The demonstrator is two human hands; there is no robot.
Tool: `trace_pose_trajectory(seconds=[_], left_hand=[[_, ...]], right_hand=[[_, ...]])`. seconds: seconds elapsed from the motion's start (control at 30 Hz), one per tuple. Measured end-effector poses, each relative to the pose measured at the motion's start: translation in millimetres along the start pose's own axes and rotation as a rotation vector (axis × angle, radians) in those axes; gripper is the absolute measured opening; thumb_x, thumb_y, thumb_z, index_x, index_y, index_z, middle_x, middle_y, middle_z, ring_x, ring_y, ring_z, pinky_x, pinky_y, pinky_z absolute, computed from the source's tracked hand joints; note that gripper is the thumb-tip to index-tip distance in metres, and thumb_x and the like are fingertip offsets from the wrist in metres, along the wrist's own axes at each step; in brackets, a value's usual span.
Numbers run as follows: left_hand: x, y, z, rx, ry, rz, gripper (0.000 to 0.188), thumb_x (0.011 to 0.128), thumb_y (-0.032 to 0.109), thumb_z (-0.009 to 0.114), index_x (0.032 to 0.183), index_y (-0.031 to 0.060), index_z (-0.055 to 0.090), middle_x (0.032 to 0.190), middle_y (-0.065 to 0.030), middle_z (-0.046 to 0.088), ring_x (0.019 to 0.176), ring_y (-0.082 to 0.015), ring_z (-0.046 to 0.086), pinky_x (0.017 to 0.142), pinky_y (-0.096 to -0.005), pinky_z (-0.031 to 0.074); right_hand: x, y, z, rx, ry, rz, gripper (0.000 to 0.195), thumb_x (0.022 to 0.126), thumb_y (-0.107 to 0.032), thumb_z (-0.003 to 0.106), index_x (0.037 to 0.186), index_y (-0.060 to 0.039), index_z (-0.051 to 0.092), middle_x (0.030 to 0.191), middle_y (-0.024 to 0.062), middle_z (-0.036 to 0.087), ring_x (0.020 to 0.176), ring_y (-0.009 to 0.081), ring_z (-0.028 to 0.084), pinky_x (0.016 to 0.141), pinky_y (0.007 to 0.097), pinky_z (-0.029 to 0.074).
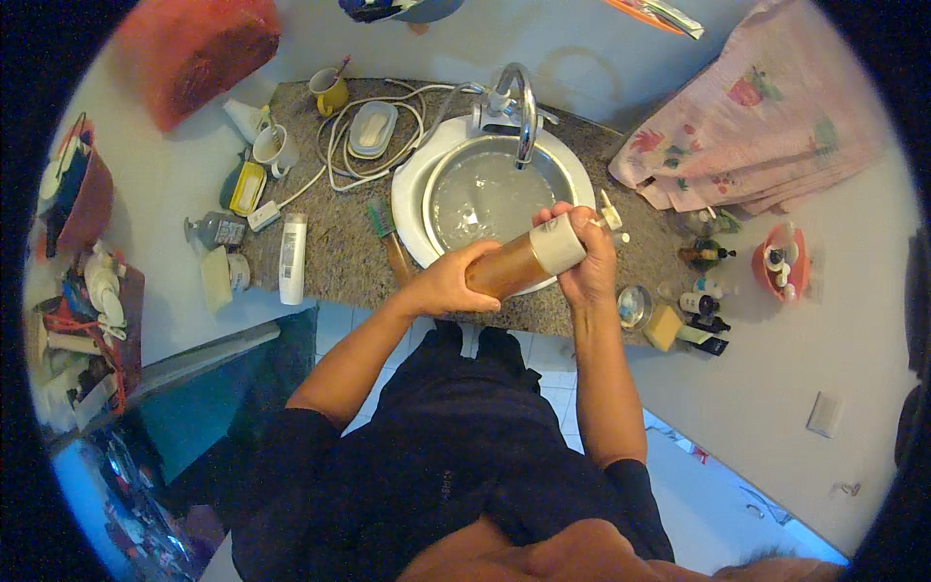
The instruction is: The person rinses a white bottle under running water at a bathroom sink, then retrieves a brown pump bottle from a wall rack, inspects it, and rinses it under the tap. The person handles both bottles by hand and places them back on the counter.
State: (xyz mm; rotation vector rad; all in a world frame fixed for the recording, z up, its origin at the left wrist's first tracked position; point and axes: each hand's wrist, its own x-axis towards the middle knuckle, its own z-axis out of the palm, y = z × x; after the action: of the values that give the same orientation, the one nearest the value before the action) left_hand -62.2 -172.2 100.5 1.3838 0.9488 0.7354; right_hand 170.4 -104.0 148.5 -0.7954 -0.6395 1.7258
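Observation:
Both hands hold a tilted amber pump bottle (509,268) with a pale label above the front rim of the round sink. My left hand (451,282) grips its base end. Around the labelled upper part, near the white pump head (609,212), my right hand (585,251) is closed. Behind the bottle, a metal basin (494,190) with cloudy water sits in the white sink (406,190). A curved chrome faucet (525,124) reaches over the basin. Left of the sink, a brush with green bristles (380,218) lies on the speckled counter, partly hidden by my left forearm.
A white bottle (293,258), a soap dish (372,129) and coiled white cable (338,164) lie on the left counter, near a yellow mug (329,93). A pink towel (771,124) hangs at right, above small bottles and a yellow sponge (662,327).

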Motion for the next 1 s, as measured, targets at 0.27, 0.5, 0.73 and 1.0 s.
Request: trace_pose_trajectory(seconds=[0.27,0.5,0.73,1.0], left_hand=[[-12.6,-11.7,20.3,-0.297,0.051,-0.047,0.085,0.077,0.03,0.089,0.146,-0.0003,0.049,0.116,-0.0084,0.066,0.104,-0.0225,0.068,0.091,-0.0401,0.057],[-7.2,-3.2,0.3,0.642,0.469,0.088,0.081,0.075,0.029,0.09,0.142,0.0009,0.053,0.119,-0.0085,0.068,0.109,-0.0186,0.066,0.096,-0.038,0.054],[-23.0,-9.5,15.7,-0.621,-0.116,-0.13,0.081,0.077,0.032,0.09,0.143,0.0046,0.052,0.114,-0.0049,0.065,0.101,-0.0146,0.063,0.091,-0.0345,0.054],[-10.1,-9.6,6.1,0.673,0.551,0.111,0.082,0.067,0.023,0.092,0.139,0.0106,0.055,0.118,-0.0145,0.067,0.109,-0.0368,0.066,0.092,-0.0457,0.056]], right_hand=[[12.8,-4.2,19.5,-0.125,-0.017,0.157,0.013,0.095,-0.016,0.068,0.095,-0.0045,0.062,0.107,0.0139,0.07,0.101,0.0326,0.071,0.099,0.0505,0.057],[12.5,26.9,34.0,-0.16,0.265,-0.018,0.013,0.097,-0.014,0.066,0.1,-0.0022,0.062,0.108,0.0165,0.071,0.101,0.0307,0.072,0.092,0.0459,0.06],[13.6,-4.7,33.1,-0.158,-0.27,0.092,0.008,0.094,-0.014,0.062,0.089,-0.0089,0.058,0.102,0.0133,0.069,0.101,0.0354,0.071,0.098,0.0508,0.055],[4.8,29.2,50.8,-0.212,0.372,-0.073,0.012,0.097,-0.013,0.062,0.101,-0.0018,0.059,0.11,0.019,0.069,0.099,0.0308,0.072,0.092,0.0468,0.06]])
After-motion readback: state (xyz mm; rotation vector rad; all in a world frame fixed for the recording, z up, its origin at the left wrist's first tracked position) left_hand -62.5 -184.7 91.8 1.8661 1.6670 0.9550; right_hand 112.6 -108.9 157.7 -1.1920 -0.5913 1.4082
